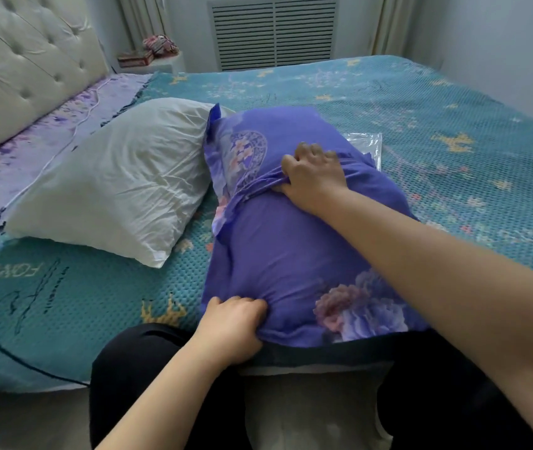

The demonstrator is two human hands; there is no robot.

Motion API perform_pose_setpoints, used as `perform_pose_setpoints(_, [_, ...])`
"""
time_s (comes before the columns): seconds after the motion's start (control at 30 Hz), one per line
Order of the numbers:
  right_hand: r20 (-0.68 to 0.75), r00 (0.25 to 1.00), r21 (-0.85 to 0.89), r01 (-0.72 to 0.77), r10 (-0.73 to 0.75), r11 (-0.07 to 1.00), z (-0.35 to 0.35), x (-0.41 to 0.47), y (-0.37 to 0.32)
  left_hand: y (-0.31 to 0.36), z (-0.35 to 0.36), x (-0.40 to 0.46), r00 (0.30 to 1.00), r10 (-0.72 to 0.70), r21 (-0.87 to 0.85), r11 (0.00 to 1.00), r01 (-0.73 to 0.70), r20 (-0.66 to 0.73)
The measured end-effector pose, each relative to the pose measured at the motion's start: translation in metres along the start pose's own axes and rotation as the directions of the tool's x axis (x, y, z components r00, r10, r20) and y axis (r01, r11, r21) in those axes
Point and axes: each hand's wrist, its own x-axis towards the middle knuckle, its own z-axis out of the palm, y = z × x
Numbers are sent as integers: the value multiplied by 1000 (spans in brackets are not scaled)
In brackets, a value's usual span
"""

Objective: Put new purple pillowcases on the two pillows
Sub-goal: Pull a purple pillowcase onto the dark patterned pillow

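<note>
At the near bed edge: left hand [231, 329], fingers curled tight, pinching the lower corner of the purple pillowcase [291, 254]. Further in: right hand [313, 175], fingers bunched closed on a gathered fold of the same pillowcase, which covers a pillow lying on the teal bedspread [453, 102]. Just left, touching it: bare white pillow [122, 180]. Behind, partly covered: clear plastic bag [367, 142]. Far left: tufted headboard [15, 66].

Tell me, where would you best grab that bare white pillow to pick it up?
Probably the near corner of the white pillow, coming from the person's side of the bed. That corner tapers to a point, lies nearest the bed's edge and is clear of the purple pillowcase; the plump middle gives little to pinch.
</note>
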Motion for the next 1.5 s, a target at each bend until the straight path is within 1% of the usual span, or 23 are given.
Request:
perform_pose_setpoints(0.03, [13,1000,9,-27,27,1000,1,-4,4,-2,-7,0,990,-21,-91,995,34,140])
perform_pose_setpoints(0.07, [10,997,50,-80,80,996,-1,-8,12,-6,-15,3,980,-38,-215,973,80,196])
perform_pose_setpoints(0.1, [-8,986,108,-165,167,980,-5,-11,24,-9,-24,7,987,-65,-332,937,112,148])
perform_pose_setpoints(0.13, [-16,956,169,-286,293,943,-5,-14,42,-14,-30,15,994,-112,-409,907,100,-6])
perform_pose_setpoints(0.2, [70,833,303,-542,549,784,4,-25,74,-18,-39,35,910,-178,-376,926,26,-375])
perform_pose_setpoints(0.23, [164,784,371,-612,599,699,11,-33,81,-15,-43,46,864,-156,-318,948,-5,-479])
perform_pose_setpoints(0.27, [238,769,410,-633,593,657,20,-43,79,-10,-47,58,851,-120,-263,964,-22,-512])
perform_pose_setpoints(0.33, [214,810,380,-584,546,717,34,-65,62,2,-57,85,885,-58,-181,983,-30,-462])
perform_pose_setpoints(0.43, [13,894,291,-433,449,853,36,-86,41,17,-73,127,903,-25,-121,992,-29,-429])
perform_pose_setpoints(0.53, [-41,924,247,-360,381,899,37,-100,42,33,-95,152,924,-58,-48,998,43,-379])
perform_pose_setpoints(0.6, [-53,928,287,-340,369,896,37,-108,47,47,-101,157,952,-15,51,998,32,-306])
perform_pose_setpoints(0.67, [-14,925,388,-345,380,855,32,-107,58,63,-97,157,958,39,146,989,3,-285])
perform_pose_setpoints(0.77, [129,933,451,-358,337,818,22,-89,85,86,-72,143,890,160,330,944,-11,-427])
perform_pose_setpoints(0.87, [200,961,297,-246,192,923,15,-74,101,97,-44,135,838,181,304,952,-18,-516])
perform_pose_setpoints(0.9, [169,973,230,-195,159,953,16,-70,102,95,-42,135,846,141,280,960,9,-514])
perform_pose_setpoints(0.97, [7,998,163,-70,70,984,20,-67,100,81,-51,140,848,37,247,963,112,-528])
perform_pose_setpoints(1.07, [-265,963,143,94,-53,985,32,-72,97,50,-85,159,849,-76,201,957,209,-524])
perform_pose_setpoints(1.13, [-370,923,109,160,-109,981,38,-74,98,39,-101,172,838,-36,196,966,169,-545])
perform_pose_setpoints(1.23, [-387,906,105,228,-172,968,38,-65,99,39,-102,175,801,22,208,970,129,-599])
perform_pose_setpoints(1.3, [-338,925,41,198,-173,979,34,-51,105,38,-96,174,757,34,211,968,138,-652])
perform_pose_setpoints(1.33, [-295,947,24,139,-126,990,31,-41,109,36,-94,173,756,39,206,970,128,-653])
perform_pose_setpoints(1.43, [-53,986,-29,-157,156,987,17,-14,117,36,-93,174,835,-14,175,976,131,-550])
perform_pose_setpoints(1.5, [-3,973,-78,-229,229,970,19,-5,112,32,-94,171,865,-31,228,959,166,-501])
